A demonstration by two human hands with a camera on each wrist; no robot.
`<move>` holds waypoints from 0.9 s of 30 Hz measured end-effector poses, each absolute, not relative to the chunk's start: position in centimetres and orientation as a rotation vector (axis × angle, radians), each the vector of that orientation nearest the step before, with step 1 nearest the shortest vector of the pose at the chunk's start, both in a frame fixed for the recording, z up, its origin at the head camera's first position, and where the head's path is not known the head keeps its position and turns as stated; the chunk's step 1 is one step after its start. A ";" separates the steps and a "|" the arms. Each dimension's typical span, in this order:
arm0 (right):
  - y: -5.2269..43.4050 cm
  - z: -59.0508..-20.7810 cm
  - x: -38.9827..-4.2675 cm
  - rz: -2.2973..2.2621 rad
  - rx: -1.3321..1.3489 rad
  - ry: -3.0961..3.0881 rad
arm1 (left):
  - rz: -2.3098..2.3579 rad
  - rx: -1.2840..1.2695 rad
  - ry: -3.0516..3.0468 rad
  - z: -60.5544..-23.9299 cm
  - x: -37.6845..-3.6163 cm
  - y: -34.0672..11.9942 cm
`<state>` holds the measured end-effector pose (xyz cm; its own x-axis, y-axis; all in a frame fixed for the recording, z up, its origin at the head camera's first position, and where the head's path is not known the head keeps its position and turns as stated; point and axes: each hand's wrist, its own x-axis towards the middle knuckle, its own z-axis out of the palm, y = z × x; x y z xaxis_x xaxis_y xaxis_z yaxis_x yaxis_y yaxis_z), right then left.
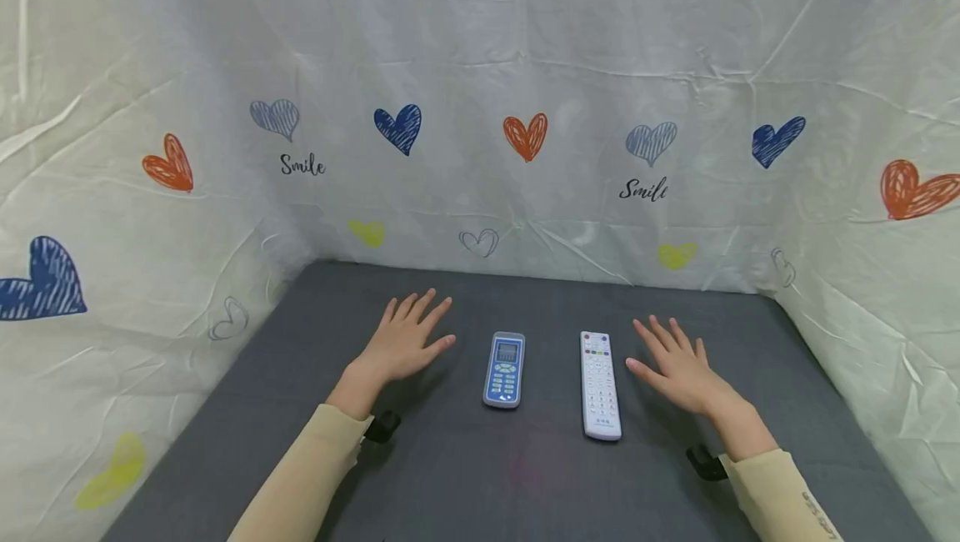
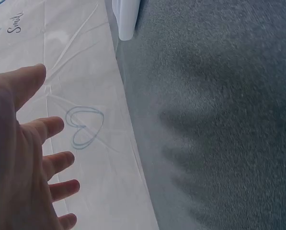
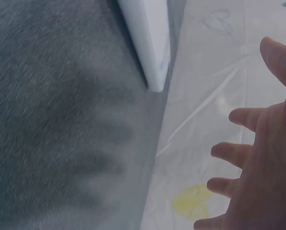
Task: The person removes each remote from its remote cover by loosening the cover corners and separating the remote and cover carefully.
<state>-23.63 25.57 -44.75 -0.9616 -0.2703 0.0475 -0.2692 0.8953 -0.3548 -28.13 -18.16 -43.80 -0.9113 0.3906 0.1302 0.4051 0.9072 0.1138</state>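
- Seen from the head view, the blue remote (image 1: 504, 369) lay on the table (image 1: 540, 492) at about 4 o'clock from the left hand's (image 1: 399, 348) thumb, near it but not touching.
- Its long axis ran close to 12-to-6, the far end leaning slightly towards 1 o'clock; the left hand was the nearer one.
- The white remote (image 1: 601, 388) lay at about 9 o'clock from the right hand (image 1: 684, 377), just beside that thumb, with a gap between.
- Its long axis also ran nearly 12-to-6, the far end tipped faintly towards 11 o'clock; the right hand was nearer.
- Both hands hovered above the table, fingers straight and spread apart, holding nothing; their thumbs faced inwards, towards the two remotes.
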 end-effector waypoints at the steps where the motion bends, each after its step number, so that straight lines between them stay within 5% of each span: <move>1: 25.4 -44.8 -23.7 -0.575 -0.449 3.054 | -0.215 -0.623 -2.964 -43.8 -28.1 -18.1; 27: 17.7 -45.5 -25.3 -0.774 -0.662 2.947 | -0.444 -0.695 -2.885 -45.5 -28.4 -14.4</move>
